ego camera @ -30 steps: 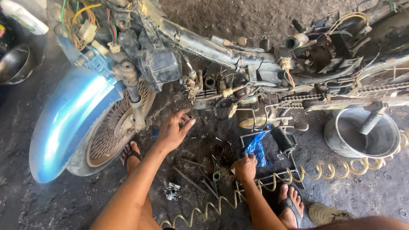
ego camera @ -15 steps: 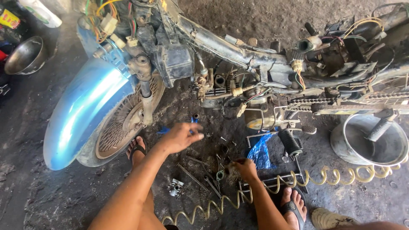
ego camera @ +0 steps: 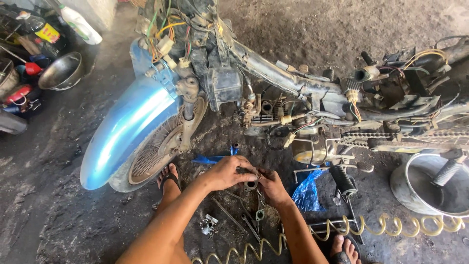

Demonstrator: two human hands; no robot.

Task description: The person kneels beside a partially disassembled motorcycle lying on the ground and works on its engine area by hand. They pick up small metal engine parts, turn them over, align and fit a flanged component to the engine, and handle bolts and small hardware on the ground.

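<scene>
My left hand (ego camera: 225,173) and my right hand (ego camera: 272,187) meet low in the head view, over the dirty floor in front of a stripped motorcycle (ego camera: 273,83). Between their fingers they hold a small dark metal part (ego camera: 249,183) with a round ring. The left hand grips its top; the right hand pinches its side. Loose tools and small metal parts (ego camera: 244,217) lie on the ground just below the hands. My feet in sandals (ego camera: 168,178) rest to either side.
The blue front mudguard (ego camera: 124,129) and spoked wheel stand to the left. A metal basin (ego camera: 430,188) sits at the right, a yellow coiled hose (ego camera: 386,226) runs along the bottom, and blue plastic (ego camera: 307,191) lies by the footrest. Bowls and bottles (ego camera: 61,71) crowd the upper left.
My left hand dropped from near the engine down to the floor and closed on the small part. My right hand rose from the ground to meet it. The view shifted right.
</scene>
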